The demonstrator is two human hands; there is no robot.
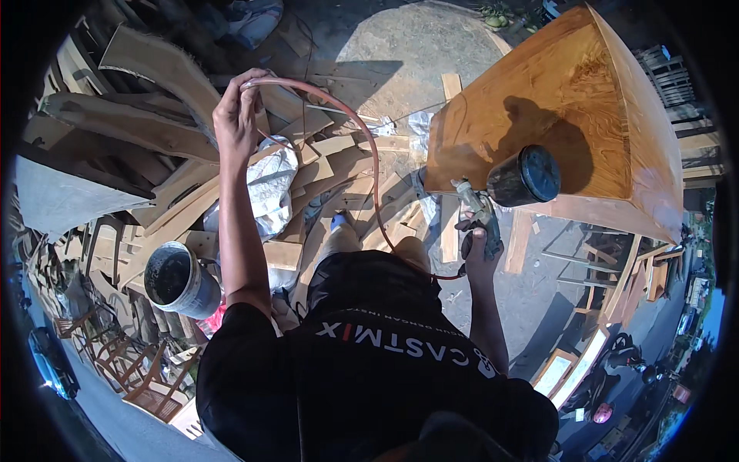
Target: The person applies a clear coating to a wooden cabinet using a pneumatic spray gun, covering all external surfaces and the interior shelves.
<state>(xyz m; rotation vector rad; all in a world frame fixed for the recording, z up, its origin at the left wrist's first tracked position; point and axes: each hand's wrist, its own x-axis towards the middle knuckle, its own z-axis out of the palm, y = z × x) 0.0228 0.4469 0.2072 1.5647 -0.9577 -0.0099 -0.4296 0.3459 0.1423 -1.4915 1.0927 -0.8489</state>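
My left hand (237,115) is raised at the upper left, its fingers closed around a reddish-brown air hose (368,138). The hose arcs over and down past my waist, toward the spray gun. In my right hand (482,250) is a spray gun (479,206), gripped by its handle, with its nozzle end pointing away from me. A dark round cup (531,175) sits at the gun's right side. Just beyond stands a large glossy orange-brown wooden piece (485,115) with my shadow on its face; the gun is apart from it.
A dark-stained bucket (178,281) stands at my left. Planks and rough slabs (165,65) pile up at the far left, with white sacking (271,189) among them. Loose boards (400,204) lie around my feet. Wooden chairs (158,385) stand at the near left, and frames (600,262) at right.
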